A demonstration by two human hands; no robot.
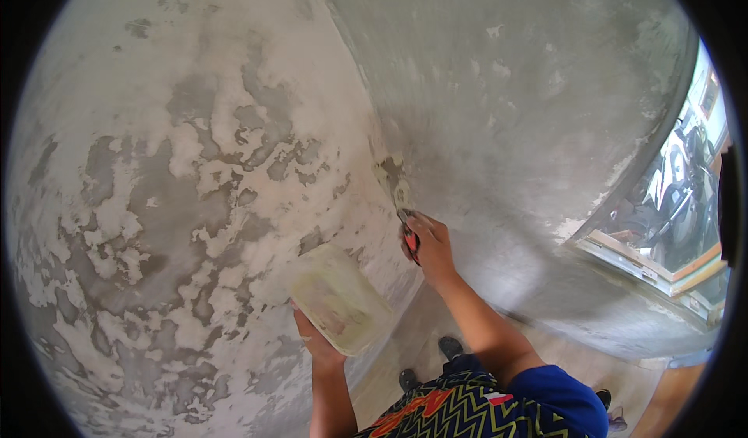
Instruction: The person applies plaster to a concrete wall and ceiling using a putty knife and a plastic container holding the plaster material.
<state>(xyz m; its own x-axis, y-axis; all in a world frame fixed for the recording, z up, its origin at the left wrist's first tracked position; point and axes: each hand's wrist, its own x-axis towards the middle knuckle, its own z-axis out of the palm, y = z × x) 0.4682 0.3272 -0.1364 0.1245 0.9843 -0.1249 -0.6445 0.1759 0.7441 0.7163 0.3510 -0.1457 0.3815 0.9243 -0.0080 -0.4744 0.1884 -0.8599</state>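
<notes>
Floor, pale brown, part view

Floor (417, 333): pale brown, smooth-looking, narrowing to its far corner; left edge partly hidden. Items on it: dark shoe (450, 348), one, nearest the far corner, apart from the left edge. Second dark shoe (408, 379), one, set back from the first, close to the left edge. Toward the right edge: dark object (604, 398), one, mostly covered, kind unclear; beside it a greyish object (616, 419), also unclear.

Right arm (487, 325): stretched forward-left
Right hand (432, 242): curled into a grip
Left forearm (331, 399): pointed forward
Left hand (318, 341): held nearer, partly hidden
</notes>
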